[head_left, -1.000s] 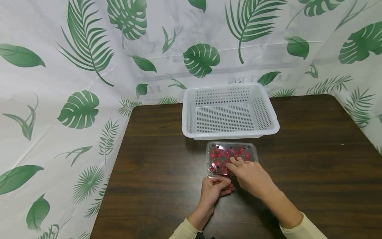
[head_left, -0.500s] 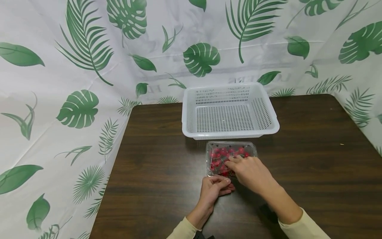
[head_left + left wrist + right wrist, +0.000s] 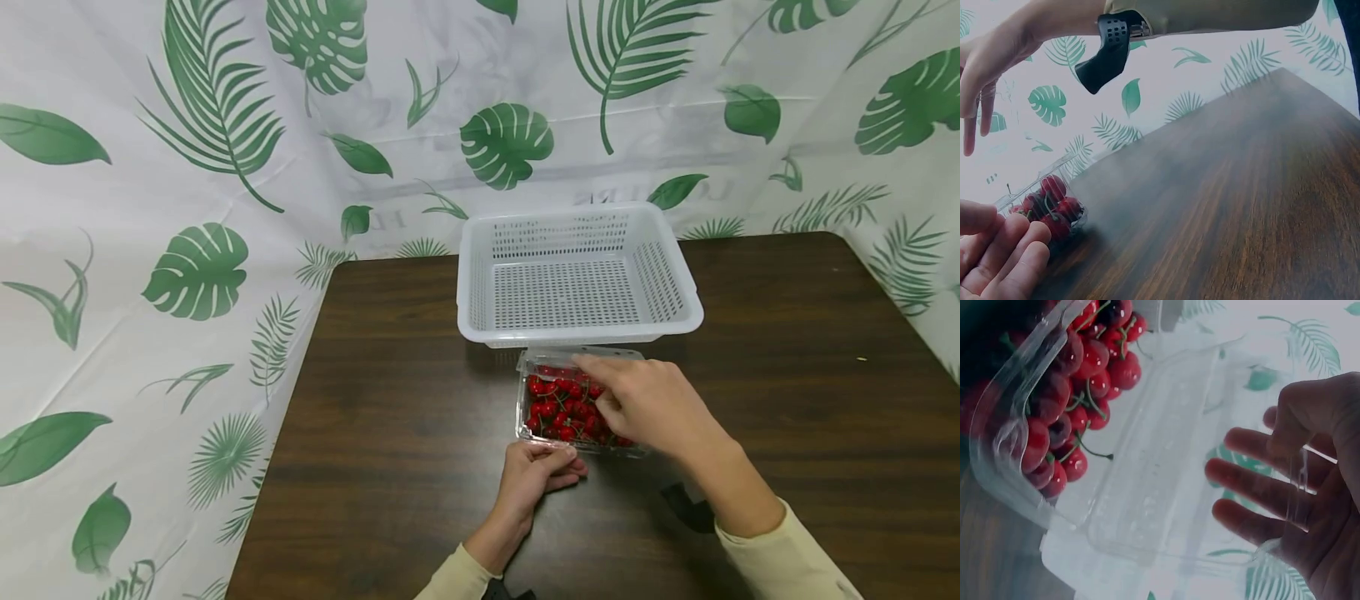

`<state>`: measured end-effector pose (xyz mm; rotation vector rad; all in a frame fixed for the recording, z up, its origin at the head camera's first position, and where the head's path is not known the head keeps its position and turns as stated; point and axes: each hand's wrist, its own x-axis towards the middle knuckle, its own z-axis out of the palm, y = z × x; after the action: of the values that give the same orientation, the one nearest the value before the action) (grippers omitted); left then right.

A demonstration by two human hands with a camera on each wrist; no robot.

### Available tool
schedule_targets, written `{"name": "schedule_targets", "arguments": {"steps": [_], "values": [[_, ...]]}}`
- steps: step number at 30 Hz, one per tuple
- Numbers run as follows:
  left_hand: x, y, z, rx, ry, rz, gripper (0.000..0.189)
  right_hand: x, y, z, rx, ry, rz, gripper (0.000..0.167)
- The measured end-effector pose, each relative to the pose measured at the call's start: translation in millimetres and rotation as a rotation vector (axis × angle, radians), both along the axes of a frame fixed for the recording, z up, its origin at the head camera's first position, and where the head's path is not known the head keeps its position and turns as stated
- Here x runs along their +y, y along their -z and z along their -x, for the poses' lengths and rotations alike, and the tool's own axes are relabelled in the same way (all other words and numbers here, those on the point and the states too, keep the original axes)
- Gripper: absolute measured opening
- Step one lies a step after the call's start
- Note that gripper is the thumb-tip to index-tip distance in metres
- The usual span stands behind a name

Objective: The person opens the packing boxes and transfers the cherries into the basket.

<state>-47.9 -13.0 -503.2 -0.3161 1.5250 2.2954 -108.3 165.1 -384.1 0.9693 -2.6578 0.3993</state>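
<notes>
A clear plastic clamshell box (image 3: 522, 417) of red cherries (image 3: 558, 408) with green stems sits on the dark table in the head view. Its hinged lid (image 3: 1160, 456) is raised and leans back toward the basket. My right hand (image 3: 660, 408) holds the lid's free edge, the thumb on the inner side and the fingers (image 3: 1260, 481) seen through the plastic on the outer side. At the box's near left corner, my left hand (image 3: 528, 479) pinches the front rim between thumb and fingers. The left wrist view shows these fingertips (image 3: 1029, 244) close beside several cherries.
A white perforated plastic basket (image 3: 570, 337) stands just behind the box, with nothing seen inside. The brown wooden table (image 3: 390, 433) ends at a leaf-printed white sheet (image 3: 300, 200) at the back and sides.
The lid lay over the cherries and is now lifted, tilting away to the back. My right hand has risen with it, away from the box front. My left hand stays at the rim.
</notes>
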Motion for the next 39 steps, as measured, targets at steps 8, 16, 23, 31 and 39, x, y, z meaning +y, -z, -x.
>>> {"name": "schedule_targets", "arguments": {"steps": [8,16,23,31,39], "values": [[-2.1,2.3,-0.8,0.005,0.003,-0.038,0.022,11.6,-0.1,4.4,0.087,0.013,0.118,0.043],[-8.1,1.3,-4.0,0.019,0.019,-0.052,0.02,20.5,2.3,4.1,0.137,0.059,0.163,0.038],[-17.9,-0.8,-8.1,0.006,0.032,-0.038,0.023,23.3,0.9,3.0,0.15,0.072,0.183,0.058],[-32.8,-3.3,-13.4,0.014,0.089,-0.022,0.021,28.7,-1.7,-1.5,0.101,0.129,0.159,0.039],[-48.9,-6.6,-15.1,0.018,0.091,-0.018,0.005,39.1,0.2,-10.3,0.046,0.212,0.218,0.048]]}}
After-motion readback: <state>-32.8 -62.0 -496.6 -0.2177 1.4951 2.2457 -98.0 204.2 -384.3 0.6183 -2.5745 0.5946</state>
